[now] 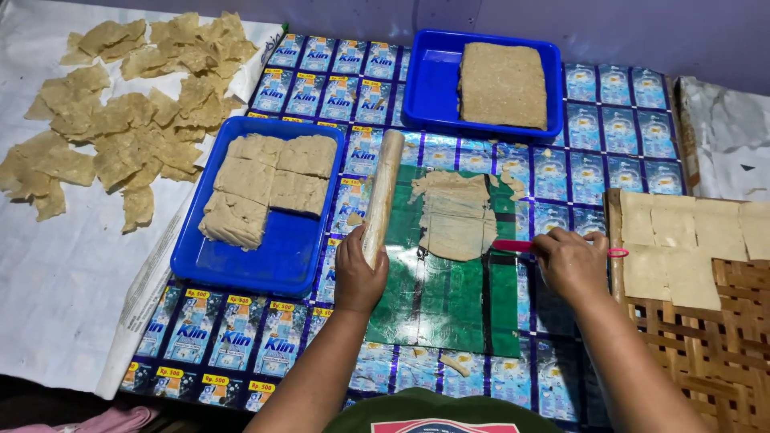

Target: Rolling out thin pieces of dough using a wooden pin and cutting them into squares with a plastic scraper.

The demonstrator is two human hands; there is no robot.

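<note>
Dough point(453, 216) lies flattened on the green mat point(449, 305), between both hands. Left hand point(357, 277) is clamped around the roller's point(382, 196) near end; right hand point(569, 261) grips a red tool point(513, 246) touching the dough's edge.

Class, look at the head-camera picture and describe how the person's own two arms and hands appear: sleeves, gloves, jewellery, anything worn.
Both forearms are bare to the bottom edge of the picture, with no sleeves in view. The left hand and the right hand wear no gloves, and no rings, watch or bracelet can be seen. A dark green shirt with a red patch shows below.

Bright overhead light, sharp centre, dim lower corners, slight wide-angle bending
</note>
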